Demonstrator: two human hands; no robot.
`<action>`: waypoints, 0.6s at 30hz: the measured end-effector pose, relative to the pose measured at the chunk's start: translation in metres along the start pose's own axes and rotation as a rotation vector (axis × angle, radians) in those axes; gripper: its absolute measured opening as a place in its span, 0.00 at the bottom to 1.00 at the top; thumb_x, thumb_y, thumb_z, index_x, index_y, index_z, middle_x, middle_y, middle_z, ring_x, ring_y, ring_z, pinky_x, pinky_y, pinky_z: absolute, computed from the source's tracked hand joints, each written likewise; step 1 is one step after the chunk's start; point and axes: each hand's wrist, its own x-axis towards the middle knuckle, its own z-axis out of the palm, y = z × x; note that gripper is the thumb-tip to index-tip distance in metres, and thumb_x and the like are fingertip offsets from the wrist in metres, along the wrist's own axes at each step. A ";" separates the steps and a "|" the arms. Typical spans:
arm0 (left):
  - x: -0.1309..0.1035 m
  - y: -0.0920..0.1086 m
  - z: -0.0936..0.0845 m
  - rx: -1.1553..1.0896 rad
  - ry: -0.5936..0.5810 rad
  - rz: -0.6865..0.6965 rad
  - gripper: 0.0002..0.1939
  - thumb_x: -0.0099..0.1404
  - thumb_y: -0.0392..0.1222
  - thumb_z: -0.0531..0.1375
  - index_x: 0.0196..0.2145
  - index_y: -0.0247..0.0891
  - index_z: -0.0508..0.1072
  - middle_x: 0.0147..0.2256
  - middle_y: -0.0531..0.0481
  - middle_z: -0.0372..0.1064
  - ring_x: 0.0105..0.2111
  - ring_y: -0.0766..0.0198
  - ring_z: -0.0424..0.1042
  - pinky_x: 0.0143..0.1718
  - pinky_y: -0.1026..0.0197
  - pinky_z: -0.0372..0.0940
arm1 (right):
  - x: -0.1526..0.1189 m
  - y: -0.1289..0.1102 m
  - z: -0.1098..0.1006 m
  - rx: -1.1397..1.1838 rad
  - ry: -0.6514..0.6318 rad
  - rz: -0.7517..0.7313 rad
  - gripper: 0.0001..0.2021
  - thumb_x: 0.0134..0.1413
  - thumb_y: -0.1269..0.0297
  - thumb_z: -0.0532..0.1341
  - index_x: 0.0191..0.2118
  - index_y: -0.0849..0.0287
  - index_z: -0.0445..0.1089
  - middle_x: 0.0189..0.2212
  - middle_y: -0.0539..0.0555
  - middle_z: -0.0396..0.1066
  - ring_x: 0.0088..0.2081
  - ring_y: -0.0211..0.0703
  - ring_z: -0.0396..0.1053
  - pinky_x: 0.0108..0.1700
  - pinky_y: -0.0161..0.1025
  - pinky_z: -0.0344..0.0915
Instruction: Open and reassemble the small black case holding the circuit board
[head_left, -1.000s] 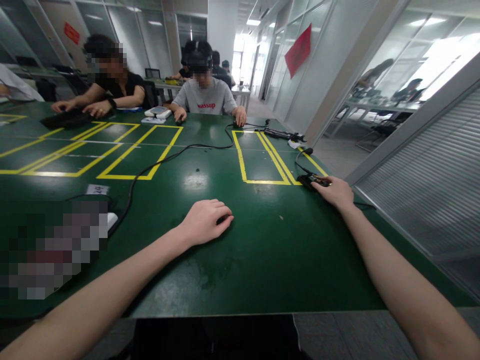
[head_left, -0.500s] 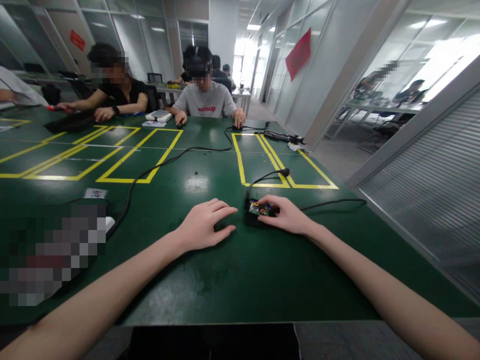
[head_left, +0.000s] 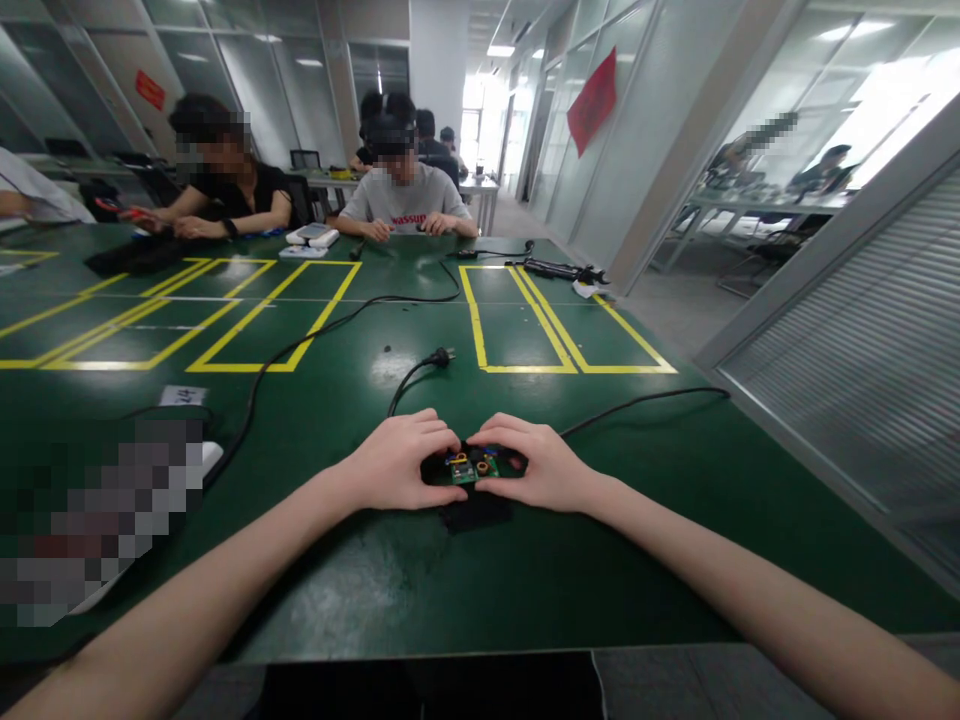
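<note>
A small green circuit board (head_left: 465,474) with coils and wires on it is gripped between my hands over the middle of the table. My left hand (head_left: 397,462) is closed on its left side, thumb at the near edge and fingers at the far edge. From the right, my right hand (head_left: 540,466) pinches it in the same way. Below the board lies a flat black piece (head_left: 476,514), partly hidden. A black plug (head_left: 442,357) on a short cord rests on the table beyond my left hand. Another black cord (head_left: 645,400) runs off to the right behind my right hand.
Yellow tape outlines (head_left: 525,370) mark the green table (head_left: 585,580). At left lies a blurred-out object (head_left: 112,520) beside a paper label (head_left: 184,396). A long black cable (head_left: 337,320) crosses the table. Co-workers sit opposite, and a black folded stand (head_left: 562,271) lies at the far right.
The board has moved left and nearer to me with my right hand. My left hand has closed on it. The plug has swung left, and the black piece now shows below the board.
</note>
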 end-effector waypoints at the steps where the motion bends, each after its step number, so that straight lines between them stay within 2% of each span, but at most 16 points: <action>1: 0.000 -0.002 -0.001 0.016 0.004 -0.020 0.16 0.63 0.54 0.69 0.37 0.39 0.75 0.33 0.50 0.74 0.36 0.59 0.71 0.33 0.60 0.64 | 0.001 0.003 -0.002 -0.011 0.010 0.010 0.18 0.58 0.58 0.70 0.51 0.56 0.73 0.46 0.57 0.75 0.42 0.46 0.75 0.40 0.38 0.71; 4: 0.001 -0.009 -0.003 0.054 0.027 -0.089 0.17 0.62 0.54 0.70 0.40 0.38 0.78 0.38 0.47 0.76 0.42 0.55 0.72 0.39 0.57 0.68 | 0.002 0.013 -0.007 -0.070 0.015 0.065 0.17 0.57 0.53 0.70 0.48 0.56 0.74 0.42 0.55 0.75 0.39 0.44 0.75 0.38 0.38 0.70; 8: 0.001 -0.015 -0.003 0.062 0.035 -0.147 0.19 0.62 0.54 0.70 0.43 0.38 0.79 0.45 0.44 0.77 0.48 0.52 0.72 0.47 0.52 0.71 | 0.004 0.029 -0.015 -0.192 0.001 0.149 0.18 0.55 0.47 0.71 0.38 0.58 0.74 0.35 0.53 0.76 0.34 0.43 0.73 0.35 0.37 0.65; 12: 0.001 -0.019 -0.002 0.033 0.041 -0.164 0.20 0.62 0.54 0.70 0.44 0.38 0.79 0.48 0.43 0.77 0.51 0.50 0.72 0.51 0.50 0.71 | 0.003 0.044 -0.025 -0.276 -0.030 0.206 0.21 0.53 0.43 0.71 0.32 0.58 0.72 0.27 0.51 0.73 0.28 0.41 0.68 0.30 0.35 0.57; 18: 0.000 -0.027 0.003 -0.052 0.083 -0.179 0.24 0.60 0.56 0.71 0.49 0.40 0.79 0.52 0.43 0.77 0.55 0.51 0.71 0.56 0.49 0.70 | -0.002 0.051 -0.031 -0.203 -0.068 0.158 0.16 0.59 0.50 0.66 0.31 0.58 0.71 0.24 0.49 0.71 0.25 0.37 0.65 0.30 0.34 0.55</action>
